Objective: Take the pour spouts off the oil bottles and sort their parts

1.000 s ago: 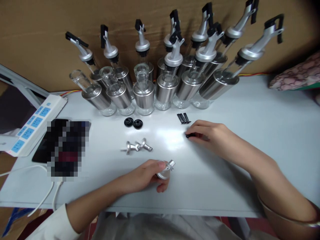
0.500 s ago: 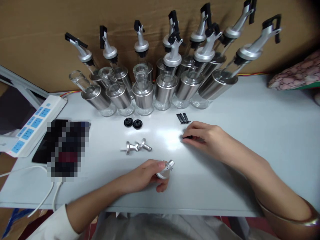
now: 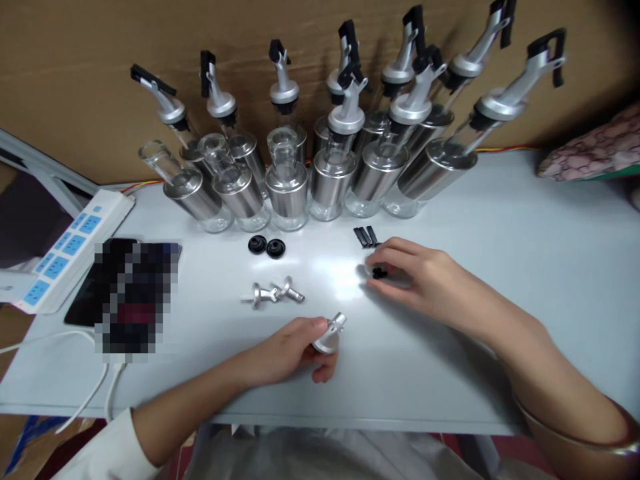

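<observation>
Left fingers grip a spout, likely light, stiff, best held by its rim; right fingers loosely pinch a black part.

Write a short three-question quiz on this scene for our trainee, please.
1. True or false: the left hand holds a silver spout.
2. How many front-row bottles have no spout fitted?
3. What colour is the small part between the fingers of the right hand?
A) silver
B) black
C) white

Key:
1. True
2. Three
3. B
</observation>
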### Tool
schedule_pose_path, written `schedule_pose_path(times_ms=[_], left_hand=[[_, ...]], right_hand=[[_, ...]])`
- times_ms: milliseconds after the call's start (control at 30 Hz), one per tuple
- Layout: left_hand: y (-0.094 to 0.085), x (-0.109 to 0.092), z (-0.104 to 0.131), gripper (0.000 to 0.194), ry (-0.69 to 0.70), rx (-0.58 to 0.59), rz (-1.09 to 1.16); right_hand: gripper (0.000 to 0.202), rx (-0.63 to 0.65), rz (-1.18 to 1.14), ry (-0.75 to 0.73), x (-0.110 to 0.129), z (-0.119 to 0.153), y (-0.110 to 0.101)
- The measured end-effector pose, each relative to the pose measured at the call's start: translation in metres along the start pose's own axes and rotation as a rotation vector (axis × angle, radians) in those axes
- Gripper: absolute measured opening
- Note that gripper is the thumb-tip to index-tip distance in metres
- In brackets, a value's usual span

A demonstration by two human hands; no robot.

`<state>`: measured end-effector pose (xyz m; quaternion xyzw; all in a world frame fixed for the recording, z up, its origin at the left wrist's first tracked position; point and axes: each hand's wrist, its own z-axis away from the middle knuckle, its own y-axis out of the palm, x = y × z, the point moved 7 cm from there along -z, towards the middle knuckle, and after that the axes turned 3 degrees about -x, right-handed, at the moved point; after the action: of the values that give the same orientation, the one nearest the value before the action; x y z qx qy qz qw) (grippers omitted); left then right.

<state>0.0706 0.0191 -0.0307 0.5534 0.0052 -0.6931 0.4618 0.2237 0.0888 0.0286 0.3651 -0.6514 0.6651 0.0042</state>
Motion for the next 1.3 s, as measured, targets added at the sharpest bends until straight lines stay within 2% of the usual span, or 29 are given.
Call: schedule_pose_path(times_ms=[133,233,333,433,633,833,933,1033,1167,1300], left_hand=[[0.001,-0.002,0.001,0.062,0.046,0.02,-0.073],[0.0,-0.007,0.002,0.062,0.089,-0.004,-0.085],[-0.001,-0.007,0.002,0.061,0.097,-0.009,-0.099],[-0.002,-0.005,0.0,0.063,0.11,-0.024,-0.073],[-0.004,-0.006,-0.001,0.056,0.165,-0.186,0.058],[0.005,-0.022,0.005,0.051,0.225,-0.153,-0.012],[0.005,-0.032,0.01,0.05,0.257,-0.158,-0.194],[0.005,-0.046,0.014,0.049,0.361,-0.197,-0.527],[0.013,-0.071,0.024,0.043,0.695,-0.247,-1.037],[0.023,-0.082,0.036,0.04,0.979,-0.325,-1.453]], right_hand=[[0.026,-0.106,-0.094,-0.179,0.034,0.001,-0.01],[0.026,-0.043,-0.277,-0.315,0.062,0.005,-0.003],[0.019,-0.013,-0.335,-0.358,0.078,0.008,0.005],[0.019,-0.049,-0.264,-0.362,0.08,0.009,0.007],[0.038,-0.126,0.01,-0.432,0.08,0.006,0.003],[0.04,-0.172,0.022,-0.459,0.084,0.008,-0.01],[0.041,-0.168,-0.002,-0.449,0.084,0.009,-0.013],[0.041,-0.158,-0.04,-0.435,0.083,0.01,-0.014],[0.041,-0.145,-0.099,-0.412,0.081,0.012,-0.015],[0.041,-0.129,-0.157,-0.383,0.082,0.014,-0.016]])
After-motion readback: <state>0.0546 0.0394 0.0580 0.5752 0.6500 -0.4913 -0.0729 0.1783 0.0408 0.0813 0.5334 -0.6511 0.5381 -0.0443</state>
